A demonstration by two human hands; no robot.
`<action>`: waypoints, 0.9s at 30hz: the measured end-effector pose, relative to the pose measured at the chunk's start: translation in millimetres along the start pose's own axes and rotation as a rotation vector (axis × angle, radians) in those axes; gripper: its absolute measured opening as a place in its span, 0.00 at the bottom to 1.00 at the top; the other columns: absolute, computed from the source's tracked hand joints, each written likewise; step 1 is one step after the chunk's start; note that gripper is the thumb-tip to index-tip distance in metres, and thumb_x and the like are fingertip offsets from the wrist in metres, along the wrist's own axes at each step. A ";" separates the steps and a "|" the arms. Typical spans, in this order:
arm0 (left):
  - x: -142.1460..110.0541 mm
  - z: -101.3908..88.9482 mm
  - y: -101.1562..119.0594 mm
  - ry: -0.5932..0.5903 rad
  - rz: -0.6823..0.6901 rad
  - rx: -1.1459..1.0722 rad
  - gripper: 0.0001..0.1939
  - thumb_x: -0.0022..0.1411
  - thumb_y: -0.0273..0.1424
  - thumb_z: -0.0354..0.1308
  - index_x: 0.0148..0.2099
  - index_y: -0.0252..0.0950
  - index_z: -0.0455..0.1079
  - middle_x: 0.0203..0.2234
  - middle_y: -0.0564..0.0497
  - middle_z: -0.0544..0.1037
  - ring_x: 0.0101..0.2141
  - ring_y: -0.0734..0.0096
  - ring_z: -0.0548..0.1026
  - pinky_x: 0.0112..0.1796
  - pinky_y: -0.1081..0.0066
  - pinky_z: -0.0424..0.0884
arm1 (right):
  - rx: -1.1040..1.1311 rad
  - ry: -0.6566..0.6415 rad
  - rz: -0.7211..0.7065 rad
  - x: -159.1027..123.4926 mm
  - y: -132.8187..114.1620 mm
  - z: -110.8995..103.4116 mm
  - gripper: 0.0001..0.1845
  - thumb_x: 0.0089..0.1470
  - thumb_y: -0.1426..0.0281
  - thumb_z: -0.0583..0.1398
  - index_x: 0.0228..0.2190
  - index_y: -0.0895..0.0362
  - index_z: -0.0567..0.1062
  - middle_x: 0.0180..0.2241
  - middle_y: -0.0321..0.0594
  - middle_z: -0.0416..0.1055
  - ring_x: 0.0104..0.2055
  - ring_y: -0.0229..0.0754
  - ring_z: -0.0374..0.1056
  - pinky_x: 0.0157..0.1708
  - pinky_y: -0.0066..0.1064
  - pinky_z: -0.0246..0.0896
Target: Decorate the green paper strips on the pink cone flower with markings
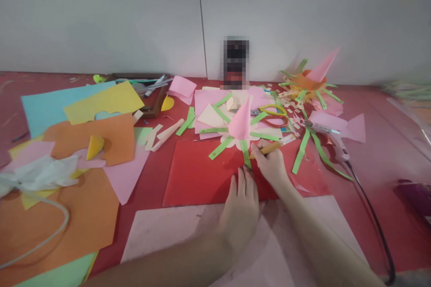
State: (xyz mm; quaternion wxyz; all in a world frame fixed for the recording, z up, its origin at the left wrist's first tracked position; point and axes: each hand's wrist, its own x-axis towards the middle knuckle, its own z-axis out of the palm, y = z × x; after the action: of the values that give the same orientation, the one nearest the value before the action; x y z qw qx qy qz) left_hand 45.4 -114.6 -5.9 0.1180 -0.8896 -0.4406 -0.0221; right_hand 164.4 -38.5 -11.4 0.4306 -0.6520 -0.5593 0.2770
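My right hand is closed around a yellow pencil, its tip down by a green paper strip on the red sheet. My left hand lies flat on the red sheet's near edge, fingers stretched out, just below that strip. Right behind both hands stands a pink paper cone with green strips radiating from it like spokes.
Coloured paper sheets pile up at the left. Yellow and red scissors lie behind the cone. A glue gun with a black cable rests at the right. Another cone craft sits near the wall. Pink paper lies nearest me.
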 end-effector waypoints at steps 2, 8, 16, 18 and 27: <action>0.0 0.5 -0.2 0.003 -0.002 -0.010 0.25 0.64 0.36 0.42 0.55 0.21 0.62 0.51 0.33 0.66 0.52 0.51 0.63 0.49 0.58 0.64 | -0.004 -0.001 0.001 0.0 -0.5 0.1 0.19 0.52 0.62 0.53 0.16 0.54 0.52 0.12 0.27 0.49 0.17 0.32 0.49 0.19 0.25 0.45; 0.6 0.0 -0.7 -0.001 -0.015 -0.038 0.25 0.64 0.35 0.42 0.55 0.21 0.61 0.52 0.33 0.66 0.53 0.52 0.63 0.50 0.58 0.63 | 0.021 -0.014 -0.007 -0.6 -4.2 -1.2 0.19 0.51 0.62 0.54 0.16 0.54 0.53 0.12 0.27 0.50 0.17 0.32 0.50 0.19 0.25 0.47; -0.4 2.8 0.3 0.006 -0.033 -0.091 0.25 0.63 0.35 0.43 0.56 0.22 0.61 0.52 0.33 0.65 0.54 0.53 0.61 0.51 0.58 0.61 | 0.040 -0.069 0.000 0.5 -3.1 -1.6 0.17 0.50 0.63 0.54 0.17 0.54 0.52 0.12 0.27 0.49 0.17 0.32 0.48 0.18 0.24 0.47; 0.0 2.9 0.0 0.000 -0.024 -0.066 0.25 0.63 0.35 0.43 0.55 0.22 0.61 0.52 0.34 0.65 0.54 0.52 0.62 0.51 0.58 0.62 | 0.017 -0.062 -0.015 1.3 -2.3 -0.7 0.17 0.49 0.64 0.53 0.17 0.54 0.52 0.13 0.27 0.48 0.17 0.32 0.47 0.18 0.24 0.46; 1.4 -0.7 -1.4 0.004 0.009 0.009 0.25 0.62 0.36 0.44 0.54 0.21 0.62 0.51 0.33 0.66 0.52 0.50 0.64 0.48 0.57 0.64 | -0.059 -0.027 -0.055 0.8 -4.7 0.0 0.17 0.47 0.67 0.52 0.16 0.54 0.49 0.13 0.27 0.44 0.17 0.31 0.44 0.17 0.24 0.42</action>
State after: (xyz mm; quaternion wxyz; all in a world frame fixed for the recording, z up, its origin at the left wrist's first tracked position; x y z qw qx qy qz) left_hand 45.2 -112.8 -4.8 0.1228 -0.8910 -0.4366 -0.0214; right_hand 162.3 -37.7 -7.2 0.4111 -0.6452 -0.5904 0.2571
